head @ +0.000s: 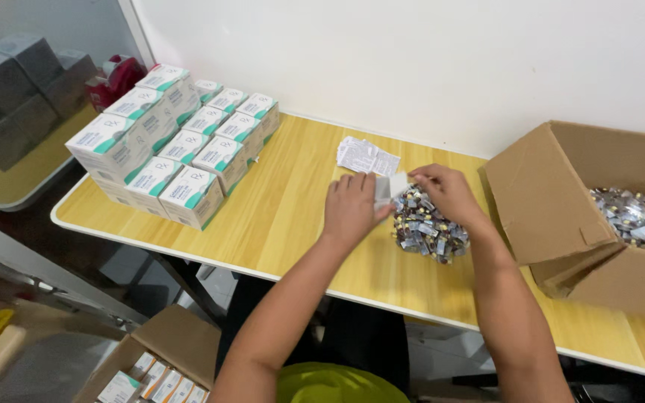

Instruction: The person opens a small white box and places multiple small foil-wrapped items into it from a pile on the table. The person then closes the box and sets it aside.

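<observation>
My left hand [351, 207] and my right hand [446, 192] meet over the wooden table [285, 216], both pinching a small folded white paper leaflet [391, 186] between them. Just below my right hand lies a loose pile of silvery blister strips [427, 227]. A few more white leaflets [366, 157] lie flat on the table behind my hands.
Stacks of white-and-green cartons [173, 149] fill the table's left end. An open cardboard box [599, 216] with several blister strips stands at the right. On the floor below is another open box of cartons [151, 369]. A red tape dispenser [113, 78] sits far left.
</observation>
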